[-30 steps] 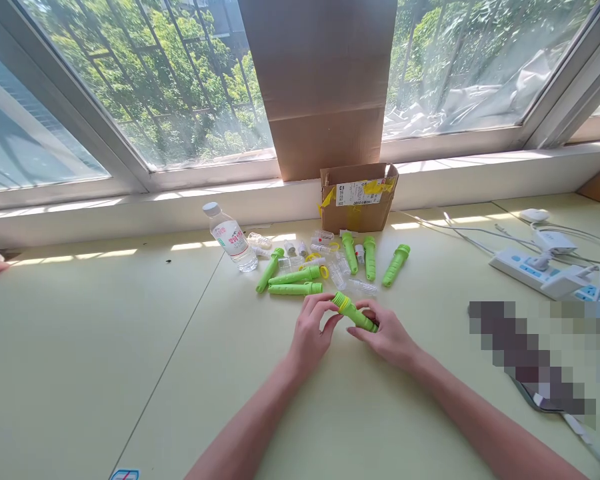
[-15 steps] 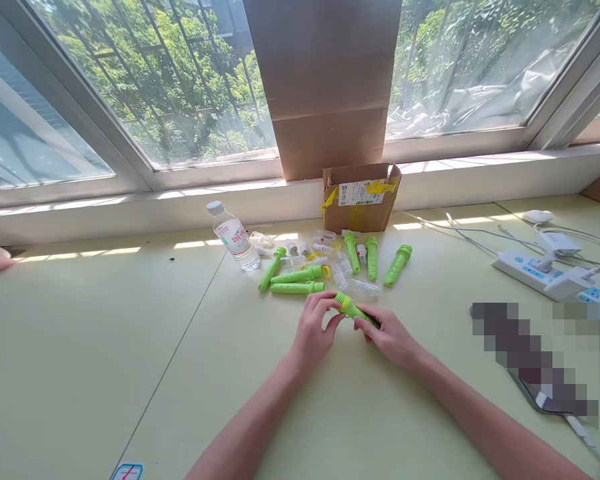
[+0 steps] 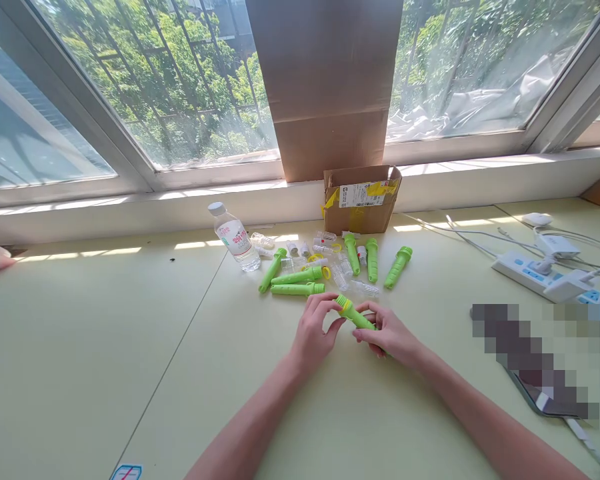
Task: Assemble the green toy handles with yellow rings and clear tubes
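Note:
Between my hands is a green plastic tube (image 3: 361, 319) with a threaded end and a yellow ring just below the threads. My right hand (image 3: 391, 337) is closed around its lower end, which the fingers partly hide. The fingers of my left hand (image 3: 314, 331) are closed at the threaded end, by the yellow ring. The tube slants, threaded end up and to the left. Just beyond my hands lie several similar green tubes (image 3: 296, 289), clear plastic caps (image 3: 365, 287) and loose yellow rings (image 3: 326, 272).
A water bottle (image 3: 235, 239) stands left of the parts. Behind them an open cardboard box (image 3: 359, 215) sits against the sill. To the right are a white power strip (image 3: 523, 269) with cables and a phone (image 3: 527, 390), partly pixelated.
My right hand's fingers have loosened and shifted on the tube, so more of its green body shows. My left hand stays at the threaded end.

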